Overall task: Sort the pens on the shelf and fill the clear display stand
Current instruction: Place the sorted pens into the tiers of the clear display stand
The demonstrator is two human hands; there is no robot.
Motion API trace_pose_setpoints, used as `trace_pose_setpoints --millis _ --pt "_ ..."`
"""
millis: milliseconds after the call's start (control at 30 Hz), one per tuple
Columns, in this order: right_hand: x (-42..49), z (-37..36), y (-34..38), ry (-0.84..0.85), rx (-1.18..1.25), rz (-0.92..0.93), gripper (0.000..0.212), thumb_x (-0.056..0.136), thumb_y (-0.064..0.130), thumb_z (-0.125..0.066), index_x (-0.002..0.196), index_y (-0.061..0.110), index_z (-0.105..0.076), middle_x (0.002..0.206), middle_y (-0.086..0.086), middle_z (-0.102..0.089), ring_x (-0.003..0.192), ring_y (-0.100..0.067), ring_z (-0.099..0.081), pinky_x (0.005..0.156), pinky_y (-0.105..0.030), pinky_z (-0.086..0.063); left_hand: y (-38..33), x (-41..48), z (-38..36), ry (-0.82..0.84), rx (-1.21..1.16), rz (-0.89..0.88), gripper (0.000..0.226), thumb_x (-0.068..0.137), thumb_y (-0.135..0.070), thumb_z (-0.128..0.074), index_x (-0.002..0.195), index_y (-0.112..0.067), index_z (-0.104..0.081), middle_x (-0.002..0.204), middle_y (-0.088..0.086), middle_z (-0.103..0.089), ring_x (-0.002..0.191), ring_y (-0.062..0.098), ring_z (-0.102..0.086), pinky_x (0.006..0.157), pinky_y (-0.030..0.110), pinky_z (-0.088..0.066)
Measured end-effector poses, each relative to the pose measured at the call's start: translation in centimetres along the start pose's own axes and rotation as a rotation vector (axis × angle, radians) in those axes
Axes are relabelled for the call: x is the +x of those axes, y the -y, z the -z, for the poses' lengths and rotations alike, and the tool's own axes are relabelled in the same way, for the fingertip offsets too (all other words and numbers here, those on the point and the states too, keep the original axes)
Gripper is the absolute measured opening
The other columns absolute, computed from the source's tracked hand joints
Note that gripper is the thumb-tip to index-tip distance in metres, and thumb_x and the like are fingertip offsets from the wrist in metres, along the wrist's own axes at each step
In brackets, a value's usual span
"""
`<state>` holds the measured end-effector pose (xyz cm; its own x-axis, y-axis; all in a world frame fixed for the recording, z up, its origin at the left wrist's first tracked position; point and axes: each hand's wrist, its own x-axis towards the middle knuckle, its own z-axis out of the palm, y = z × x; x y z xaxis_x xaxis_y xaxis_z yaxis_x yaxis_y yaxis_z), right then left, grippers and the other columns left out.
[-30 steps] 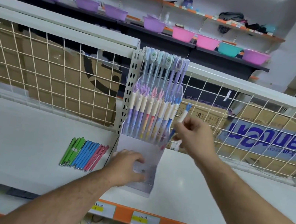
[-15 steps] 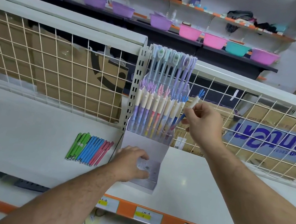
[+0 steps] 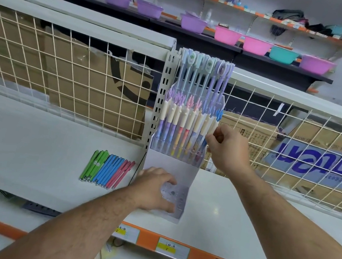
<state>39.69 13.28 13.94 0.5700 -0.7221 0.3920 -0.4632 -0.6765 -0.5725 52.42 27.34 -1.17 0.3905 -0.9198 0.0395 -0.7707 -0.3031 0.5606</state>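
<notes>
A clear tiered display stand [image 3: 171,169] stands on the white shelf [image 3: 27,151]. Its back row holds tall pastel pens [image 3: 205,78]; the middle row holds white-capped pens with antler tops [image 3: 180,122]. My left hand [image 3: 154,190] presses flat on the stand's empty perforated front tier. My right hand [image 3: 224,146] pinches a blue-topped pen [image 3: 214,123] standing at the right end of the middle row. Loose green, blue and pink pens [image 3: 106,170] lie side by side on the shelf left of the stand.
A wire-mesh back panel [image 3: 72,82] with a slotted white upright [image 3: 160,105] stands behind the stand; cardboard boxes [image 3: 318,157] sit behind the mesh. Orange price strip [image 3: 190,255] runs along the shelf's front edge. Coloured basins [image 3: 227,35] line a far shelf.
My right hand has brought the blue-topped pen from the stand's right side down into the right end of the middle row. My left hand has stayed on the stand's front tier.
</notes>
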Motion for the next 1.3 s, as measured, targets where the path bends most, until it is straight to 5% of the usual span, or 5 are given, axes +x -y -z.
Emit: trace_pose_setpoints --millis 467,800,1033,1300 --pt "1.0 0.1 -0.6 0.032 0.073 -0.044 0.017 0.096 0.026 -0.064 0.082 0.015 -0.065 0.076 -0.004 -0.071 0.072 -0.023 -0.071 0.067 -0.046 -0.062 -0.3 0.3 -1.6 -0.059 0.058 -0.043 0.082 0.058 -0.077 -0.069 0.131 -0.043 -0.053 0.12 -0.023 -0.041 0.116 0.004 -0.03 0.106 0.026 -0.021" --pt "0.0 -0.6 -1.7 0.052 0.086 -0.099 0.014 0.089 0.012 -0.065 0.075 0.016 -0.065 0.068 -0.003 -0.07 0.067 -0.022 -0.072 0.062 -0.043 -0.061 -0.4 0.2 -1.3 -0.035 0.046 -0.02 0.083 0.055 -0.08 -0.061 0.13 -0.045 -0.053 0.119 -0.026 -0.038 0.116 0.002 -0.028 0.105 0.026 -0.02" --pt "-3.3 -2.9 -4.2 0.1 0.156 -0.132 0.014 0.086 0.019 -0.065 0.073 0.019 -0.061 0.067 0.001 -0.069 0.067 -0.023 -0.068 0.062 -0.035 -0.056 -0.9 0.3 -1.2 -0.04 0.021 0.047 0.07 0.066 -0.081 -0.047 0.127 -0.046 -0.057 0.119 -0.025 -0.045 0.121 0.005 -0.035 0.108 0.031 -0.029" --pt "-7.0 -6.0 -4.9 0.135 0.147 -0.082 0.006 0.086 0.022 -0.071 0.082 0.021 -0.066 0.079 0.009 -0.068 0.075 -0.014 -0.064 0.068 -0.029 -0.05 -0.7 -0.6 -0.1 0.012 0.034 -0.052 0.055 0.084 -0.061 -0.06 0.132 -0.033 -0.057 0.132 -0.013 -0.052 0.125 0.011 -0.039 0.109 0.035 -0.034"
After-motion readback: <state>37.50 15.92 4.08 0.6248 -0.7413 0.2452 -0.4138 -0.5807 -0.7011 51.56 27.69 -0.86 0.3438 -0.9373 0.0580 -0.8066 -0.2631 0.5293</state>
